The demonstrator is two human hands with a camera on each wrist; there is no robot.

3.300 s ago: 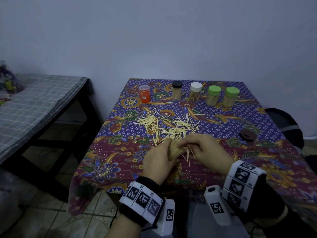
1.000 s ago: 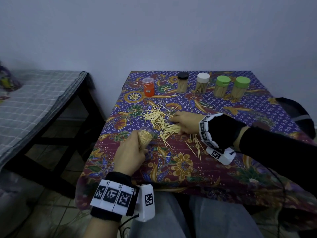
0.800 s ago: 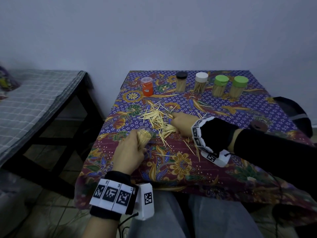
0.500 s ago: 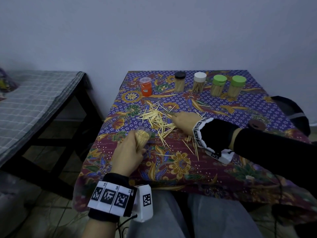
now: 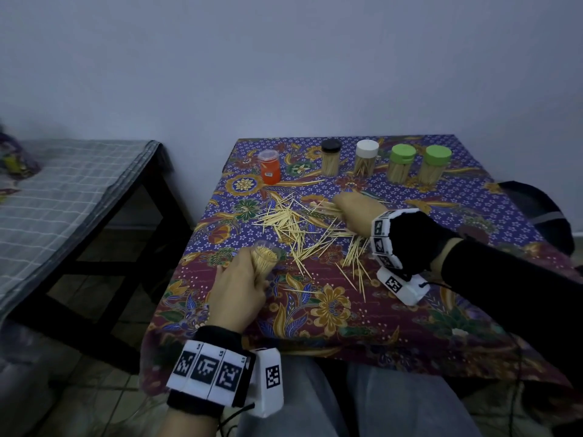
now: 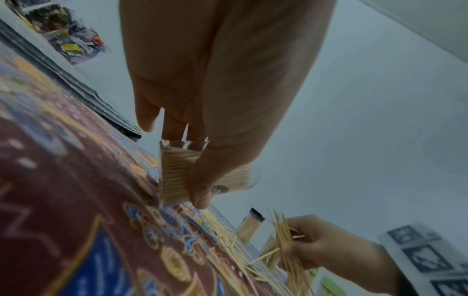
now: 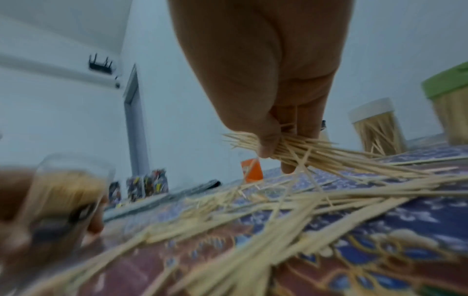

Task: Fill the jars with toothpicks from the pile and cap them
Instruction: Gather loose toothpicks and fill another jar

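Note:
My left hand (image 5: 239,288) grips an uncapped clear jar (image 5: 264,259) packed with toothpicks, upright near the table's front left; the left wrist view shows the jar (image 6: 177,176) with my thumb across it. My right hand (image 5: 353,212) pinches a bunch of toothpicks (image 7: 298,148) at the far side of the loose pile (image 5: 299,228) on the patterned cloth. The bunch (image 6: 286,238) also shows in the left wrist view, lifted a little off the cloth.
Along the back stand an orange jar (image 5: 270,167), a black-capped jar (image 5: 330,157), a white-capped jar (image 5: 366,157) and two green-capped jars (image 5: 401,162) (image 5: 436,164). A dark lid (image 5: 473,230) lies at the right. A bench with checked cloth (image 5: 63,190) stands left.
My right hand moved from the near side of the pile to its far side and gathered a bunch of toothpicks. My left hand kept the jar in place.

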